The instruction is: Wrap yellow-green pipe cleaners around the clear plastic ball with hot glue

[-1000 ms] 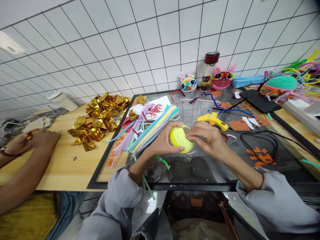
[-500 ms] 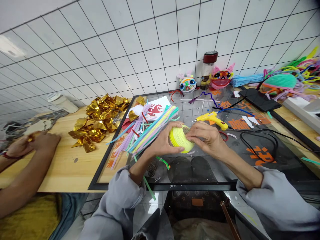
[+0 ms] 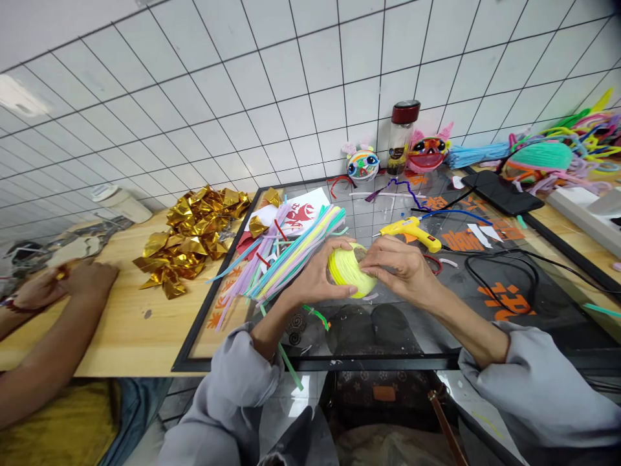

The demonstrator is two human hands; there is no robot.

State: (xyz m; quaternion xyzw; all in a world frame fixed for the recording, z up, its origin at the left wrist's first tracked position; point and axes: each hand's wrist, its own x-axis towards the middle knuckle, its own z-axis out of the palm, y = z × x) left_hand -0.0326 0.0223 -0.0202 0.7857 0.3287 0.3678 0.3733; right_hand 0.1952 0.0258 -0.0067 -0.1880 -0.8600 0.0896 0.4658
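Note:
A ball wound with yellow pipe cleaner (image 3: 350,272) is held above the glass-topped board, a bare brownish patch showing near its upper right. My left hand (image 3: 320,275) wraps round its left side, thumb below and fingers over the top. At the ball's right edge my right hand (image 3: 395,262) is closed in a pinch against the winding; its fingers hide what lies between them. Just behind the right hand rests a yellow hot glue gun (image 3: 411,232). Left of the ball lies a bundle of pastel pipe cleaners (image 3: 291,255).
Gold foil pieces (image 3: 194,236) are heaped to the left, near a co-worker's hands (image 3: 87,278). At the back stand a lidded bottle (image 3: 396,145) and two decorated animal faces. A phone (image 3: 507,193), a black cord (image 3: 485,259) and more pipe cleaners (image 3: 543,158) lie right.
Both hands keep their hold on the yellow ball in nearly the same place. The view has shifted very slightly; nothing else has visibly changed.

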